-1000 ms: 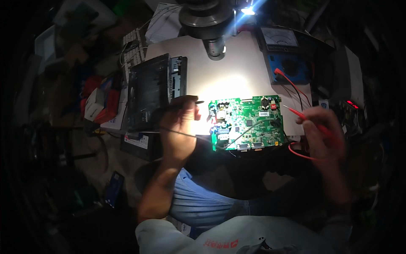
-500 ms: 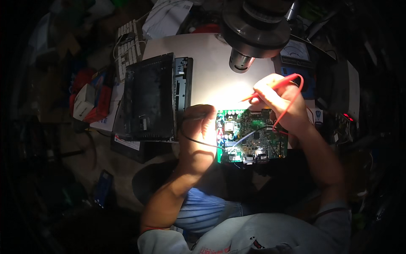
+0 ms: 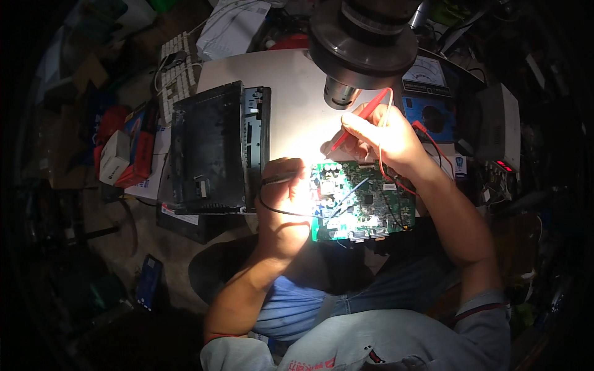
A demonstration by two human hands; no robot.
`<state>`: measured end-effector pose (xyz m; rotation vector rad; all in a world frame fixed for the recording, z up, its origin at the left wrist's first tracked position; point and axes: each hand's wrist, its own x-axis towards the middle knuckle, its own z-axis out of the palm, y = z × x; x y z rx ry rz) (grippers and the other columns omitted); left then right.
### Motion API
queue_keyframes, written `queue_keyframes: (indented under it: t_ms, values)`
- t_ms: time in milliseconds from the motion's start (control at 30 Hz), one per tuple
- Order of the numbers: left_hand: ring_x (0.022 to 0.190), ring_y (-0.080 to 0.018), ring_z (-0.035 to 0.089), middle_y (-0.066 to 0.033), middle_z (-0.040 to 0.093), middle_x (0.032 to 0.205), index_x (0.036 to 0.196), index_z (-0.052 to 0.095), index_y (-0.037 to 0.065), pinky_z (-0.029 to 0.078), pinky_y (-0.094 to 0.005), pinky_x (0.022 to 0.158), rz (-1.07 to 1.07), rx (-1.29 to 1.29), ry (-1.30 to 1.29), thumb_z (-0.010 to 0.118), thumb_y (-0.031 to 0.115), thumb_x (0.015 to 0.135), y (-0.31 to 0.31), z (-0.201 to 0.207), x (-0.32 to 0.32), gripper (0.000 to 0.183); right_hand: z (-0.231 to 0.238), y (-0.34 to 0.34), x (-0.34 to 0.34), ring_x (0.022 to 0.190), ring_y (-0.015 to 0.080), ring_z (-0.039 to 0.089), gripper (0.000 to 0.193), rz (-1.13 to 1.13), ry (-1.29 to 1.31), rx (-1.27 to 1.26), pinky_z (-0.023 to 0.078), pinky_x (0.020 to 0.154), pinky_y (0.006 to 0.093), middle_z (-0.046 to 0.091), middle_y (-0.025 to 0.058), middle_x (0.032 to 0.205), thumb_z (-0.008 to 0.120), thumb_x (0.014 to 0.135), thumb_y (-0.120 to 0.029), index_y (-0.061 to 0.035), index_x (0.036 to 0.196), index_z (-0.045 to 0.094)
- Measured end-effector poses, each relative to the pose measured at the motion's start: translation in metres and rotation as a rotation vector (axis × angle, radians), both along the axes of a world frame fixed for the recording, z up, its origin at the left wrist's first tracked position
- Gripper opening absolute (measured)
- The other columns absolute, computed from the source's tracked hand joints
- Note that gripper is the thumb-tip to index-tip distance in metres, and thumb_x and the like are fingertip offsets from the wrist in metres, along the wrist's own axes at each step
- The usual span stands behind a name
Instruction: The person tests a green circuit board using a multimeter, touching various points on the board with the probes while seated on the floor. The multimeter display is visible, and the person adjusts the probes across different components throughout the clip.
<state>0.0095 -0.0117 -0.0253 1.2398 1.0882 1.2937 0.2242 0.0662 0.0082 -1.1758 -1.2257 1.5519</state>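
A green circuit board [image 3: 396,210] lies in front of me, its left part glaring in bright light. My left hand [image 3: 286,201] is closed around a black test probe [image 3: 278,180] at the board's left edge, and the probe's black lead loops down over the board. Between the fingers of my right hand [image 3: 391,141] is a red test probe [image 3: 375,104], slanting down and left. Its tip points at the far left edge of the board; glare hides whether it touches. The red lead curves down past the board's right side.
Above the work hangs a round dark lamp or scope head [image 3: 362,52]. A blue analog multimeter [image 3: 428,114] stands at the far right, beside a grey box with a red display [image 3: 502,133]. To the left are an opened black casing [image 3: 207,151], a white keyboard [image 3: 178,77] and a small white box [image 3: 116,157].
My right hand has moved left and slightly away from me, bringing the red probe's tip toward the board's far left corner. The left hand keeps its grip. The whole view has shifted slightly.
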Motion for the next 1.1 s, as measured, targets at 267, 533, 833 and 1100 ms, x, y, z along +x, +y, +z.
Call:
queue_keyframes:
  t_ms: [267,533,833,1100]
  values:
    - [0.082,-0.0108,0.059,-0.0044,0.061,0.099,0.121,0.059,0.001,0.053,-0.0267,0.074,-0.044,-0.021,-0.105,0.055,0.010,0.107,-0.002,0.004,0.000,0.017,-0.002,0.002,0.002,0.057,0.0081,0.056,0.030,0.035,-0.058,0.009,0.041,0.049,0.0259,0.066,0.0024,0.069,0.068,0.101,-0.027,-0.0010,0.085,0.069]
    - [0.088,-0.0168,0.063,-0.0112,0.059,0.118,0.108,0.064,-0.004,0.057,-0.0310,0.074,-0.013,-0.038,0.014,0.058,0.002,0.103,-0.001,0.003,-0.002,0.009,0.007,0.010,0.002,0.063,0.0090,0.060,0.032,0.149,-0.067,-0.026,0.048,0.058,0.0260,0.069,0.0043,0.075,0.069,0.100,-0.029,0.0001,0.087,0.070]
    - [0.093,-0.0122,0.062,-0.0060,0.064,0.106,0.123,0.058,0.000,0.053,-0.0290,0.087,-0.039,-0.006,-0.061,0.054,0.010,0.108,-0.002,0.008,0.001,0.018,-0.001,0.021,0.000,0.062,0.0107,0.060,0.039,0.200,-0.147,-0.021,0.048,0.057,0.0283,0.066,0.0033,0.071,0.070,0.099,-0.035,-0.0014,0.080,0.070]
    - [0.089,-0.0104,0.061,-0.0049,0.064,0.105,0.120,0.060,0.000,0.052,-0.0270,0.082,-0.010,0.025,-0.041,0.056,0.008,0.107,-0.001,0.001,0.000,0.016,-0.004,0.022,-0.001,0.058,0.0101,0.057,0.040,0.216,-0.137,0.008,0.045,0.052,0.0285,0.062,0.0020,0.065,0.071,0.099,-0.035,-0.0028,0.076,0.068]
